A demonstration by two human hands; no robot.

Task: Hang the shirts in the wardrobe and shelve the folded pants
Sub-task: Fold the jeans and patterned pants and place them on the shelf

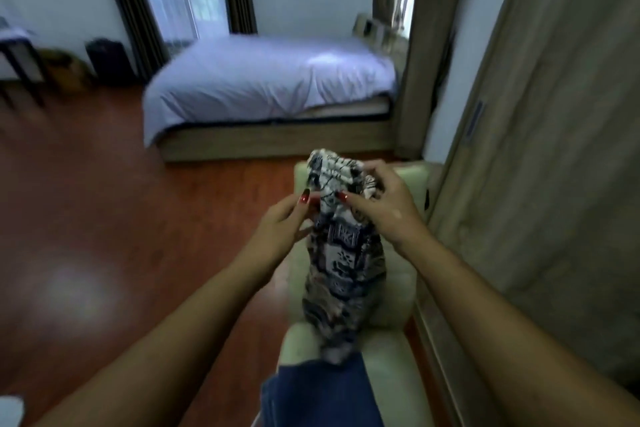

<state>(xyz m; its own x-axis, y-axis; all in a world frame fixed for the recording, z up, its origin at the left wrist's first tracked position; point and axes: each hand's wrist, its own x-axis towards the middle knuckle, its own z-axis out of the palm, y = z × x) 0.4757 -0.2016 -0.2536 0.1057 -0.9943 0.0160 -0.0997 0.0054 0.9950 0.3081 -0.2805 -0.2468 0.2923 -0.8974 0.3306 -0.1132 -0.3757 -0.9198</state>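
A patterned blue, white and brown garment (341, 270) hangs bunched in front of me, its lower end trailing down to a blue denim garment (322, 392) on the pale chair (391, 350). My left hand (287, 218) pinches the patterned garment's upper part from the left. From the right, my right hand (384, 201) grips its top, fingers curled over the fabric. The wardrobe's wooden sliding door (554, 149) stands shut along the right side. No hanger is visible.
A bed (270, 80) with a pale blue cover stands ahead across the red-brown wooden floor (104, 201). A dark table leg and a black bin (109, 61) are at the far left by the wall. Curtained windows are behind the bed.
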